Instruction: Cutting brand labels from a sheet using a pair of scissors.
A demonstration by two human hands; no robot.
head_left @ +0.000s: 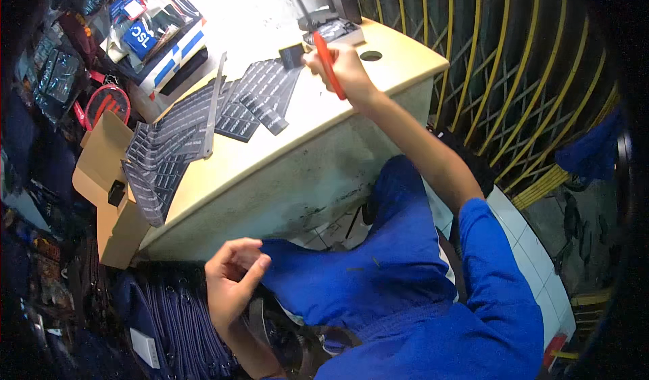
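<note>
My right hand (348,69) reaches over the far side of a beige desk (284,163) and grips a red-handled tool (329,65); a small dark square piece (292,55) sits at its fingertips. Several dark patterned strips (263,92) lie fanned across the desk top, with more strips (159,160) draping over the left edge. A long grey metal ruler (213,106) rests across them. My left hand (233,282) hovers low near my lap with fingers loosely curled and nothing in it, beside my blue trousers (378,272).
An open cardboard box (108,177) stands left of the desk. Packets and boxes (152,38) pile up at the back left. A dark device with antennas (331,15) stands at the desk's far end. Stacked tyres with yellow stripes (514,76) fill the right.
</note>
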